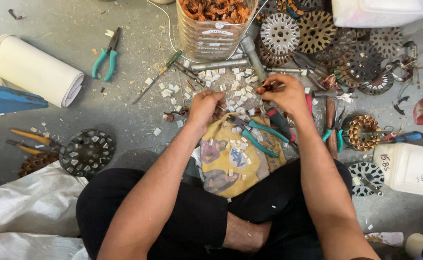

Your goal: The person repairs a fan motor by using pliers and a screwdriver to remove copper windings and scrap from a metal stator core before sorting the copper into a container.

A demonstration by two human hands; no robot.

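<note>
Copper wire bundle [265, 88] sits pinched in the fingertips of the right hand [284, 94], up in front of the person's knees. It is small and reddish brown. The left hand [206, 107] is curled into a loose fist just to the left of it, with a gap between them, and I cannot tell if it holds anything.

Right under both hands lies a yellow cloth [231, 159] with teal-handled pliers [257, 135] on it. Little white paper bits [221, 79] are scattered just past the fingers. Beyond them stands a clear plastic jar [214, 26] full of copper wire. Round metal discs [317, 31] are piled past the right hand.

What could go wrong? The wire ends may be sharp and could poke a fingertip if the pinch slips. The bundle is tiny, so it could drop and get lost in the paper bits. An elbow could bump the pliers off the cloth.
</note>
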